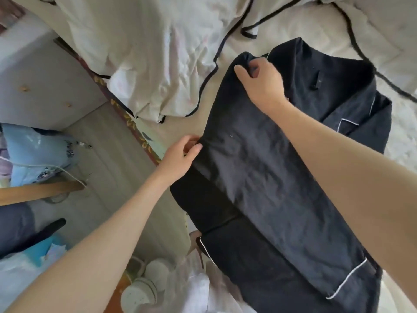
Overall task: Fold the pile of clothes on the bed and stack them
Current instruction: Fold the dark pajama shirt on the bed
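From the head camera, a dark navy garment (259,177) with thin white piping lies spread on the bed (180,123), its lower part hanging over the bed's near edge. The left hand (180,157) pinches the garment's left edge between thumb and curled fingers, right at the side of the bed. The right hand (259,80), farther up the bed from the left hand, grips a bunched corner of the same cloth with curled fingers. Just beyond and to the right of the right hand lies more dark cloth with a white-edged pocket (347,125). Beyond the left hand a rumpled cream duvet (146,64) with black trim covers the bed. Below the left forearm, on the floor, stands a small white fan (142,288).
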